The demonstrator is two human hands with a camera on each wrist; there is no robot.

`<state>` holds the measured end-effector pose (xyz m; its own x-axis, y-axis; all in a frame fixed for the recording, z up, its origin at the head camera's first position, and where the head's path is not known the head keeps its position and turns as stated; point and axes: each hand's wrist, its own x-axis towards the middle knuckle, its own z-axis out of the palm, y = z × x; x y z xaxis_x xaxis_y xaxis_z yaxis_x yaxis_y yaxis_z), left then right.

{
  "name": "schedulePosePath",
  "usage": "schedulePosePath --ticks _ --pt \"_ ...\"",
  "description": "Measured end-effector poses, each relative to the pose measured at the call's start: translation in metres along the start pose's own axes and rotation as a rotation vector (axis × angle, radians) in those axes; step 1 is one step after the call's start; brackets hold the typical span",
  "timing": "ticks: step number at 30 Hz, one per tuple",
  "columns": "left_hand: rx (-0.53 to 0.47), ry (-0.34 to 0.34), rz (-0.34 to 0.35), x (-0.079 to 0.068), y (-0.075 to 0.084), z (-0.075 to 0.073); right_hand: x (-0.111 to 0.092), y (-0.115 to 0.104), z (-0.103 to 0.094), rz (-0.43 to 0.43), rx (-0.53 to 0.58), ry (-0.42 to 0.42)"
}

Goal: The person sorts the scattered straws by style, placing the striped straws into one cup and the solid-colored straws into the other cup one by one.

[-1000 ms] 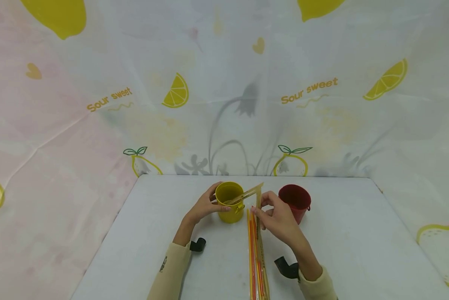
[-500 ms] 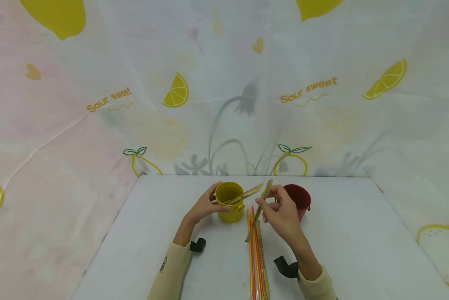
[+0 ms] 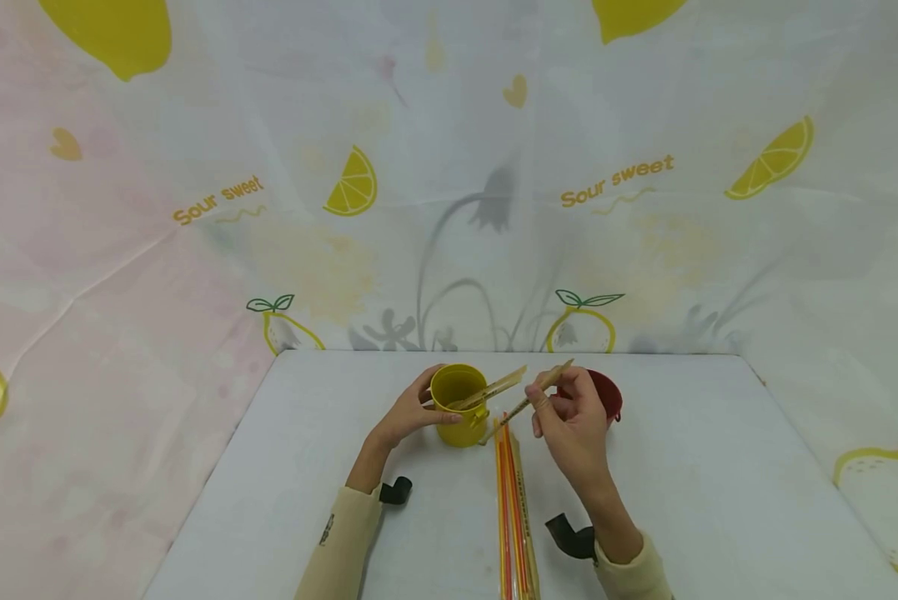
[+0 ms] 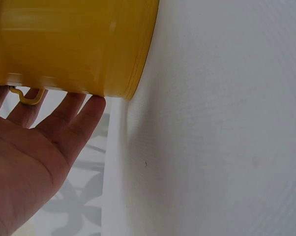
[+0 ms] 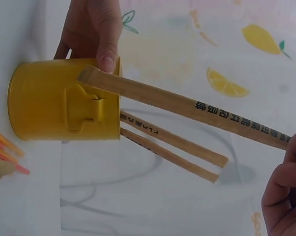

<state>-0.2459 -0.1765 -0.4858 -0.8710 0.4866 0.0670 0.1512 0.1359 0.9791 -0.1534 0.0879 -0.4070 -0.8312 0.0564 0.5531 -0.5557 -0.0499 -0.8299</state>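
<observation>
My left hand (image 3: 407, 415) holds a small yellow bucket (image 3: 462, 432) upright on the table, thumb across its front and fingers round the far side; in the left wrist view its fingertips touch the bucket wall. Two paper-wrapped straws (image 5: 180, 147) lean out over the rim. Between thumb and fingers, my right hand (image 3: 574, 425) pinches another paper-wrapped straw (image 5: 177, 105) with printed dark characters. That straw slants, its lower end near the bucket's handle lug; whether it touches the bucket I cannot tell. Behind the right hand, a red bucket (image 3: 609, 395) is partly hidden.
A row of long straws (image 3: 510, 517), some orange, red and yellow and some paper-wrapped, lies on the white table (image 3: 433, 533) between my forearms. Black curved pieces (image 3: 573, 537) sit at both wrists. A lemon-print cloth (image 3: 449, 250) hangs behind the table's back edge.
My right hand has lifted a paper-wrapped straw off the row, tilted it and shifted slightly right, covering more of the red bucket. The left hand and yellow bucket have stayed put.
</observation>
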Motion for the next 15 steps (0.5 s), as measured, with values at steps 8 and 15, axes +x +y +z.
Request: schedulePosePath --ticks 8,15 --pt "0.002 0.0 -0.007 -0.0004 0.0027 0.0003 0.0012 -0.0022 0.0013 -0.067 0.058 0.052" --pt "0.001 -0.001 -0.007 -0.0009 0.0034 0.0006 0.0043 -0.0011 0.0018 -0.193 0.154 0.062"
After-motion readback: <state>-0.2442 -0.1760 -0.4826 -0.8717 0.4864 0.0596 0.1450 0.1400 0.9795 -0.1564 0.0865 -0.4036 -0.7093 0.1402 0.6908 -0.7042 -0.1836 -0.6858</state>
